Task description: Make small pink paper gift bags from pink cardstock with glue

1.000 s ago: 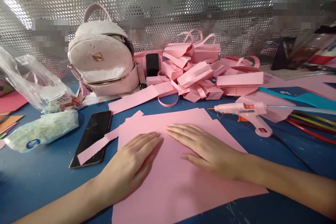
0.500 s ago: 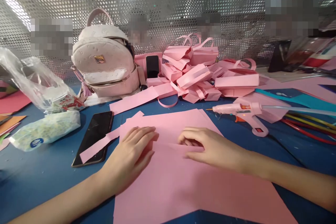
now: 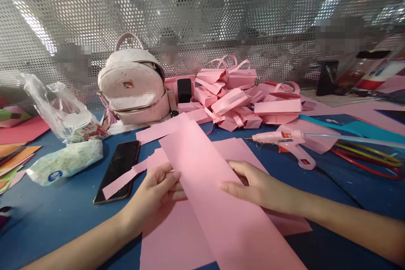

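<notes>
A long folded sheet of pink paper (image 3: pixel 205 173) slants across the middle, lifted above other pink sheets (image 3: pixel 171 236) that lie on the blue table. My right hand (image 3: pixel 249 181) grips its right edge, thumb on top and fingers underneath. At its left edge is my left hand (image 3: pixel 164 183), closed with thumb and fingers pinching the border. A narrow pink strip (image 3: pixel 123 181) lies over a dark phone (image 3: pixel 118 168) left of my left hand. To the right of the sheets rests a pink glue gun (image 3: pixel 289 141) with a clear glue stick in its back.
Behind stand a pale pink backpack (image 3: pixel 136 88), another phone (image 3: pixel 184 90) and a heap of folded pink paper bags (image 3: pixel 234 101). A plastic bag (image 3: pixel 60 114) and tissue pack (image 3: pixel 66 162) lie left. Coloured strips (image 3: pixel 370 156) and the glue gun's cord (image 3: pixel 338 187) are at right.
The folded paper has been raised off the stack and turned to a slant. My left hand has gone from lying flat to pinching its edge. The view has shifted slightly.
</notes>
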A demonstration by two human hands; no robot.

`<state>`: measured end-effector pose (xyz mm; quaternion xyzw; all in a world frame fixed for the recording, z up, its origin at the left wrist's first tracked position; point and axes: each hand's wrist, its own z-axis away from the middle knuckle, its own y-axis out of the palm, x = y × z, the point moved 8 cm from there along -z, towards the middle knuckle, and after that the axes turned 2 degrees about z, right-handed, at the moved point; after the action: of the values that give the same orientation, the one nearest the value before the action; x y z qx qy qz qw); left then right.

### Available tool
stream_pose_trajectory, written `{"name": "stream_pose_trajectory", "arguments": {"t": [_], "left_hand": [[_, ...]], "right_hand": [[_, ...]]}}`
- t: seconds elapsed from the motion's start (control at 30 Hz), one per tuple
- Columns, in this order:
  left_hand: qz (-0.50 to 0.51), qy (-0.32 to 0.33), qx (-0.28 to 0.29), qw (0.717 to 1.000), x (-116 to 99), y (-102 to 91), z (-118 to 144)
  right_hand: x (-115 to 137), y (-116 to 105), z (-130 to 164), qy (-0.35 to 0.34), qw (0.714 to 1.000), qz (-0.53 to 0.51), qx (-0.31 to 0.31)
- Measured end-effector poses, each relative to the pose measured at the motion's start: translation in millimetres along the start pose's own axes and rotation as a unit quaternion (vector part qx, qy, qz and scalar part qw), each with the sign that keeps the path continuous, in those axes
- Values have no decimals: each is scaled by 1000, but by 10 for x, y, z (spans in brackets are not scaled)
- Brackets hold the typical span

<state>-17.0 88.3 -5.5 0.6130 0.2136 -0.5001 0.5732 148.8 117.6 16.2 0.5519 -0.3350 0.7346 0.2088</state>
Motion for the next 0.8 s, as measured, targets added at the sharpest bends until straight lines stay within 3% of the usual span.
{"name": "stream_pose_trajectory", "arguments": {"t": [0.13, 0.27, 0.37, 0.5, 0.8], "left_hand": [[-32, -28, 47, 998, 89, 79, 49], [-27, -33, 73, 996, 128, 143, 70], [-30, -36, 88, 995, 133, 218, 103], [-53, -33, 107, 992, 107, 288, 148], [-59, -27, -18, 998, 162, 12, 115]], "right_hand": [[105, -177, -30, -79, 993, 34, -82], [288, -395, -85, -130, 966, 146, -167], [546, -390, -167, -168, 945, 222, -170], [782, -244, -328, -191, 939, 252, -139], [694, 49, -382, -208, 957, 165, -120]]}}
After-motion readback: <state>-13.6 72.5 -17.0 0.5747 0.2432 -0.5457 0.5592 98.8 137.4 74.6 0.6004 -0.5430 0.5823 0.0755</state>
